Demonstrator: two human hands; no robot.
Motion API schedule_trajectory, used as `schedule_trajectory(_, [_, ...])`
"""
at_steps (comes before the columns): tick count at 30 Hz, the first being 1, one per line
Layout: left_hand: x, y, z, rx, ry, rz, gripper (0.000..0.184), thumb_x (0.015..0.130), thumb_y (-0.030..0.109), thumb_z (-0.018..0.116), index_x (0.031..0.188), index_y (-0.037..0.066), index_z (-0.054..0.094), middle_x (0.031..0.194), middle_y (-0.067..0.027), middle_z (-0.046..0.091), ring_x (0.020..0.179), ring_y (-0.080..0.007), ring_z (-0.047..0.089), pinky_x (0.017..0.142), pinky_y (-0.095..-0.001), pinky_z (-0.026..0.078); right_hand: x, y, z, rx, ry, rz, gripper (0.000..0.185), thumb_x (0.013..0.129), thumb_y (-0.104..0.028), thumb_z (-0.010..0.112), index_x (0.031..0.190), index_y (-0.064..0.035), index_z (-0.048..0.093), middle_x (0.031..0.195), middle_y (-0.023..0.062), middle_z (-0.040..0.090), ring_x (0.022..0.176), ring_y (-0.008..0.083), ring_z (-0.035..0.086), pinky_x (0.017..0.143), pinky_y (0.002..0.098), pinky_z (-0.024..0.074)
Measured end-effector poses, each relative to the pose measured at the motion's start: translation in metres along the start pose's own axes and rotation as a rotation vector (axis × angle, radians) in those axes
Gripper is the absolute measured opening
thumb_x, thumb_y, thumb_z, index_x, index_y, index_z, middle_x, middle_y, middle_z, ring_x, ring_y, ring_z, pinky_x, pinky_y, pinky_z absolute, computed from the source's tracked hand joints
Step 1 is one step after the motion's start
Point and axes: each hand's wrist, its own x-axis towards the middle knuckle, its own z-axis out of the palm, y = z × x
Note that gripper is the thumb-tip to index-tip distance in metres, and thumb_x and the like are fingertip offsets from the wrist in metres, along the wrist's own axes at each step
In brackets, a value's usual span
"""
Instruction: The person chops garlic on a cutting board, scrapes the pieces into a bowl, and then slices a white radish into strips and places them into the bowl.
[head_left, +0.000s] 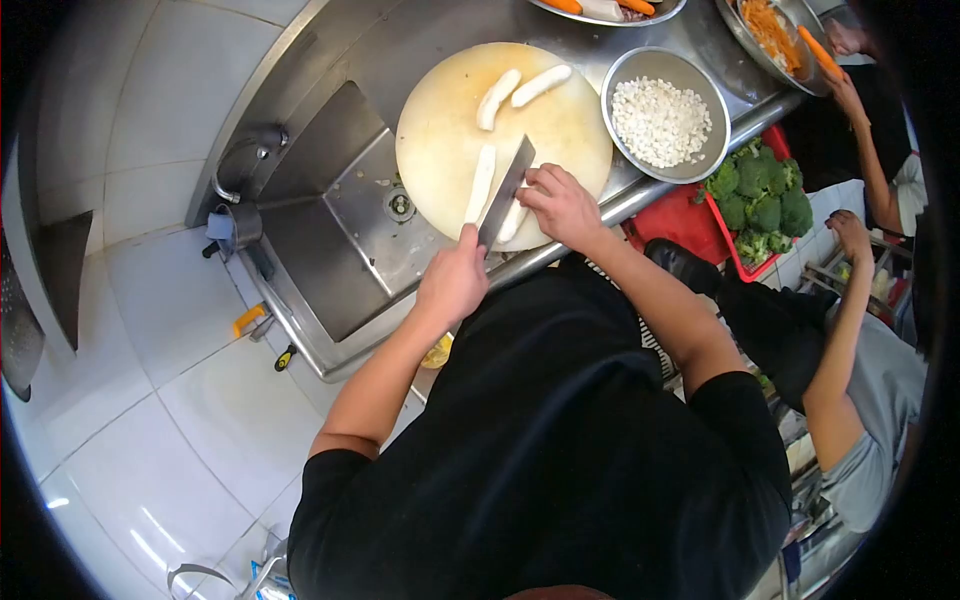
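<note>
My left hand [453, 278] is closed around the handle end of a cleaver [508, 190], its blade slanting up and to the right. Beside the blade, my right hand [567, 207] has curled fingers pressing on a peeled white vegetable stick [512, 222], partly hidden by the hand and blade. Another white stick [481, 184] lies just left of the cleaver. Two more peeled pieces, one [498, 99] and another [541, 86], rest farther back on the round cutting board [430, 120].
A metal bowl of diced white pieces [660, 122] stands right of the board. At left is a steel sink [345, 270] with a tap [225, 180]. A red crate [722, 240] holds broccoli [760, 195]. Co-workers are at right, one hand holding a carrot [820, 52].
</note>
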Motion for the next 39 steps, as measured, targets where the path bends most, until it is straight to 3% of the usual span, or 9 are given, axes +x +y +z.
schedule_trajectory(8, [0.026, 0.005, 0.035, 0.047, -0.034, -0.092, 0.023, 0.102, 0.017, 0.053, 0.117, 0.001, 0.044, 0.078, -0.0316, 0.067, 0.078, -0.0528, 0.067, 0.074, -0.0631, 0.051, 0.002, 0.001, -0.002, -0.007, 0.002, 0.000, 0.023, 0.079, -0.008, 0.071, 0.101, -0.0144, 0.072, 0.117, 0.0052, 0.066, 0.115, 0.0279, 0.061, 0.095, 0.0389, 0.0537])
schedule_trajectory(14, [-0.009, -0.013, 0.035, 0.036, -0.072, -0.115, 0.023, 0.102, 0.018, 0.053, 0.116, 0.001, 0.044, 0.076, -0.0315, 0.066, 0.076, -0.0530, 0.067, 0.071, -0.0627, 0.052, 0.000, -0.001, -0.005, 0.019, 0.004, 0.017, 0.020, 0.079, -0.008, 0.071, 0.098, -0.0120, 0.071, 0.112, 0.0057, 0.067, 0.113, 0.0280, 0.062, 0.096, 0.0390, 0.0531])
schedule_trajectory(19, [0.021, -0.004, 0.029, -0.019, 0.045, 0.009, 0.021, 0.102, 0.017, 0.053, 0.115, 0.001, 0.045, 0.075, -0.0319, 0.066, 0.076, -0.0534, 0.066, 0.071, -0.0629, 0.051, -0.004, 0.001, 0.001, -0.011, 0.049, -0.051, 0.020, 0.076, -0.004, 0.073, 0.096, -0.0092, 0.070, 0.109, 0.0060, 0.067, 0.109, 0.0282, 0.063, 0.093, 0.0391, 0.0533])
schedule_trajectory(26, [-0.013, 0.001, -0.001, 0.027, -0.037, 0.002, 0.020, 0.102, 0.016, 0.053, 0.112, 0.001, 0.045, 0.074, -0.0311, 0.066, 0.076, -0.0535, 0.066, 0.073, -0.0623, 0.051, -0.004, -0.001, 0.000, -0.043, 0.042, -0.053, 0.017, 0.082, -0.010, 0.070, 0.099, -0.0118, 0.069, 0.110, 0.0018, 0.068, 0.106, 0.0238, 0.062, 0.092, 0.0379, 0.0506])
schedule_trajectory(32, [0.026, 0.005, 0.031, 0.004, 0.002, -0.021, 0.021, 0.101, 0.015, 0.053, 0.112, 0.000, 0.045, 0.076, -0.0315, 0.066, 0.076, -0.0533, 0.066, 0.073, -0.0622, 0.051, -0.003, 0.001, -0.001, -0.079, 0.026, -0.044, 0.017, 0.083, -0.011, 0.070, 0.100, -0.0138, 0.070, 0.111, 0.0000, 0.068, 0.105, 0.0213, 0.061, 0.091, 0.0373, 0.0463])
schedule_trajectory(39, [-0.007, -0.007, 0.032, 0.020, -0.062, -0.089, 0.022, 0.102, 0.016, 0.053, 0.113, -0.001, 0.045, 0.075, -0.0315, 0.066, 0.076, -0.0533, 0.066, 0.072, -0.0632, 0.051, -0.004, 0.002, -0.004, -0.066, 0.067, -0.051, 0.016, 0.082, -0.011, 0.069, 0.098, -0.0143, 0.070, 0.107, -0.0013, 0.068, 0.102, 0.0211, 0.061, 0.088, 0.0369, 0.0459])
